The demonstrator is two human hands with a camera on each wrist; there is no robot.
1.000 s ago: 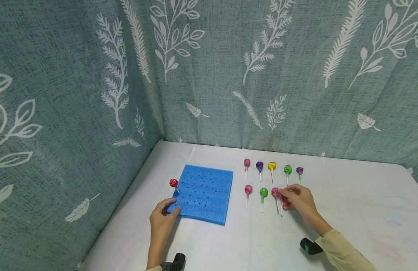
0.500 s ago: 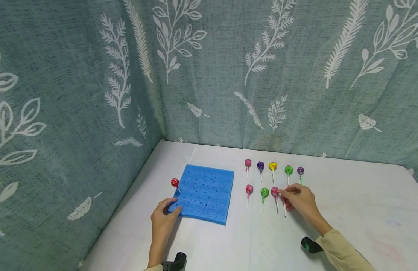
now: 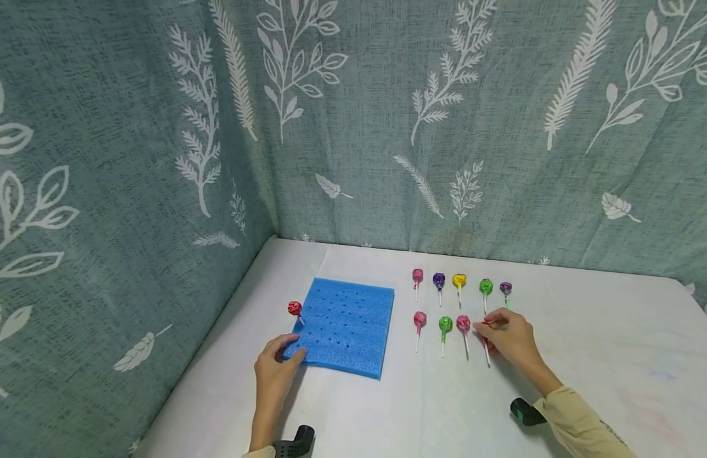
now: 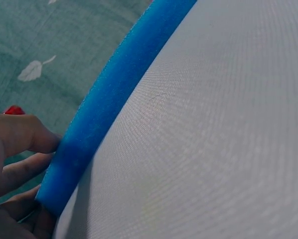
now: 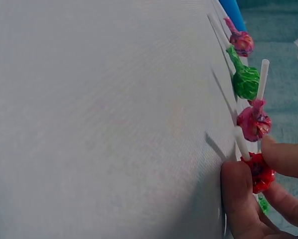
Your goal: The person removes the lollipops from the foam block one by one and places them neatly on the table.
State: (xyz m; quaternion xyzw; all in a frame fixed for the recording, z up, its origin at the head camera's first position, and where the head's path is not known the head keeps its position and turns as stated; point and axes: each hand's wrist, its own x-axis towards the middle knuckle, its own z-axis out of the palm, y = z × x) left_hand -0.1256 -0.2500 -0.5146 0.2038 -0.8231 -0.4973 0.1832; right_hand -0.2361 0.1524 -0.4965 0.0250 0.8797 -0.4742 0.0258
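Observation:
In the head view my left hand (image 3: pixel 275 369) holds the near left corner of a blue foam board (image 3: pixel 353 324) dotted with small holes. The left wrist view shows its thumb and fingers about the board's thick edge (image 4: pixel 104 99). A lollipop with a red wrapper (image 3: pixel 294 308) stands tilted at the board's left edge. On the right, my right hand (image 3: pixel 510 337) pinches another red lollipop (image 5: pixel 261 173) by its wrapped head, the white stick pointing toward me. Immediately left of those fingers lies a pink lollipop (image 3: pixel 464 324), then a green one (image 3: pixel 445 324) and a second pink one (image 3: pixel 419 319).
A back row holds pink (image 3: pixel 418 275), dark purple (image 3: pixel 439 280), yellow (image 3: pixel 459 280), green (image 3: pixel 486 286) and purple (image 3: pixel 506 289) lollipops. White cloth (image 3: pixel 353 413) covers the table. Patterned green curtains (image 3: pixel 364 127) hang behind and to the left.
My right hand has shifted the red lollipop slightly rightward, so a gap now shows between it and the pink one. The left hand and foam board stay in place.

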